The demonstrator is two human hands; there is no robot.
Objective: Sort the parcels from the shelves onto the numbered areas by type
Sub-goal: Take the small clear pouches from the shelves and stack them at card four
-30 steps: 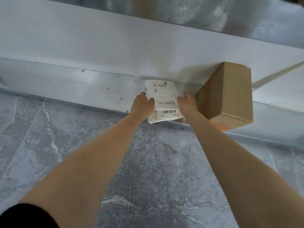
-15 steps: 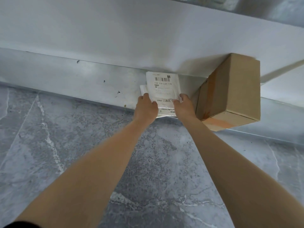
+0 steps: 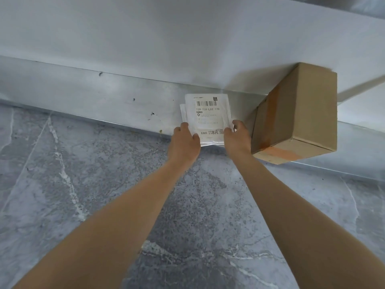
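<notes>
Gripping white parcel (image 3: pixel 207 117) by lower corners, left hand (image 3: pixel 184 146), right hand (image 3: pixel 237 140), arms outstretched

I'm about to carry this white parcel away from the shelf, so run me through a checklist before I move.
1. Left hand grips the parcel at its left edge: ok.
2. Right hand grips its right edge: ok.
3. Parcel apart from the box: ok, a gap shows.
4. Label facing up and readable: ok.
5. Only one parcel in hand: cannot tell; a second white edge shows at its left side.
6. Numbered area in sight: not ok, none in view.
</notes>
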